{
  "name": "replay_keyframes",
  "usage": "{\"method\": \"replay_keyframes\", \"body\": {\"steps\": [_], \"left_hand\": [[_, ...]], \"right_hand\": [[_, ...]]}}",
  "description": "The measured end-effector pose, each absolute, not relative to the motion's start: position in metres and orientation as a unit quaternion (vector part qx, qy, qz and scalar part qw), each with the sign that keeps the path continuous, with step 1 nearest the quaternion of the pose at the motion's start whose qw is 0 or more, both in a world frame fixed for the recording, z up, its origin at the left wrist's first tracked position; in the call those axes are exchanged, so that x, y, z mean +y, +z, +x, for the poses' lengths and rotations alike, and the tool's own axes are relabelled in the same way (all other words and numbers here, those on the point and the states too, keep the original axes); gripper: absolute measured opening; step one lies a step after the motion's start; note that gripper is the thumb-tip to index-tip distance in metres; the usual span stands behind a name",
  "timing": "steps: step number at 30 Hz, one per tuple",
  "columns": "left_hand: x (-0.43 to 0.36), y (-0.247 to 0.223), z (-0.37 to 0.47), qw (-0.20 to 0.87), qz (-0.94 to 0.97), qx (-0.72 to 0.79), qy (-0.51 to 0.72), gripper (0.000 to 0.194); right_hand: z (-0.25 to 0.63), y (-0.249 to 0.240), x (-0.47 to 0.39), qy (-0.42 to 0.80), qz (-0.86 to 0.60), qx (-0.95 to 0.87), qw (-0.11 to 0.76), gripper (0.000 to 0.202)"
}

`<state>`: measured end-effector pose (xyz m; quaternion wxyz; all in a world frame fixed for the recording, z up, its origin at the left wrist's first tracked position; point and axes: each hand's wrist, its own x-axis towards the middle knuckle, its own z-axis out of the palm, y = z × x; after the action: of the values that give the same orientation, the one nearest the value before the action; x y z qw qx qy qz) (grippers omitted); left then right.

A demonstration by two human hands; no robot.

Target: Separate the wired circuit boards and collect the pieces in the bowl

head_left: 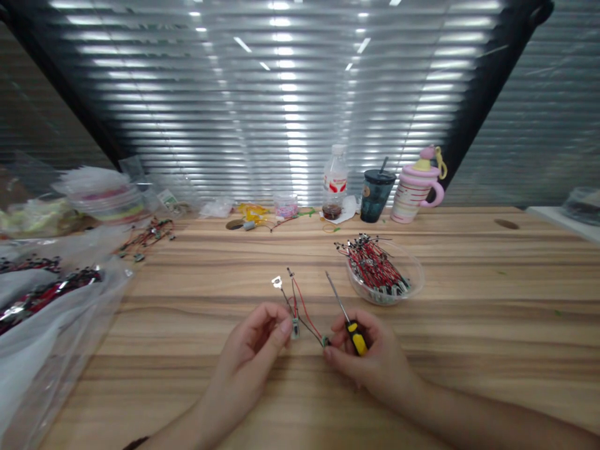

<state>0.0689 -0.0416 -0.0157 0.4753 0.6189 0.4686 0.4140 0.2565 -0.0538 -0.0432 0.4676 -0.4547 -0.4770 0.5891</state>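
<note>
Between my hands, just above the table, is a small wired circuit board assembly [295,327] with red and black leads and a shiny metal tab [277,282] on one wire's end. My left hand [260,347] pinches this piece at its left edge. In my right hand [375,356] lies a screwdriver [357,338] with a yellow and black handle, its shaft pointing up and away. The right thumb and fingertip also pinch a little green part [325,341] at the other end of the wires.
Beyond my right hand a clear plastic bowl [412,284] holds many red-wired pieces. Plastic bags [94,350] of similar parts lie at left, beside loose wired pieces [147,237]. Along the back stand a bottle [334,181], a dark tumbler [375,197] and a pink-handled mug [415,190].
</note>
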Motion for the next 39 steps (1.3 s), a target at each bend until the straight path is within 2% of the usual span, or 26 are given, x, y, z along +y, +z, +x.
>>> {"method": "replay_keyframes", "body": {"steps": [7,14,21,24,28,32,35,39], "left_hand": [[-0.043,-0.018,0.068,0.481,0.647,0.468,0.362,0.017],[-0.043,-0.016,0.069,0.5,0.642,0.44,0.38,0.014],[-0.037,-0.017,0.061,0.345,0.735,0.462,0.357,0.009],[-0.035,-0.017,0.06,0.313,0.752,0.473,0.335,0.011],[-0.034,-0.02,0.06,0.34,0.731,0.482,0.343,0.013],[-0.034,-0.024,0.061,0.373,0.721,0.469,0.348,0.013],[-0.035,-0.026,0.061,0.375,0.725,0.467,0.34,0.015],[-0.033,-0.03,0.059,0.366,0.724,0.483,0.329,0.017]], "right_hand": [[0.264,-0.042,-0.054,0.557,-0.448,-0.515,0.472,0.025],[0.266,-0.039,-0.054,0.556,-0.455,-0.514,0.469,0.023],[0.265,-0.042,-0.052,0.538,-0.491,-0.509,0.458,0.023],[0.268,-0.036,-0.052,0.456,-0.497,-0.577,0.46,0.016],[0.293,0.0,-0.05,0.213,-0.464,-0.694,0.507,0.003],[0.334,0.041,-0.041,0.046,-0.504,-0.665,0.549,0.017],[0.353,0.047,-0.029,-0.037,-0.538,-0.68,0.497,0.015],[0.354,0.033,-0.015,-0.039,-0.55,-0.777,0.302,0.008]]}}
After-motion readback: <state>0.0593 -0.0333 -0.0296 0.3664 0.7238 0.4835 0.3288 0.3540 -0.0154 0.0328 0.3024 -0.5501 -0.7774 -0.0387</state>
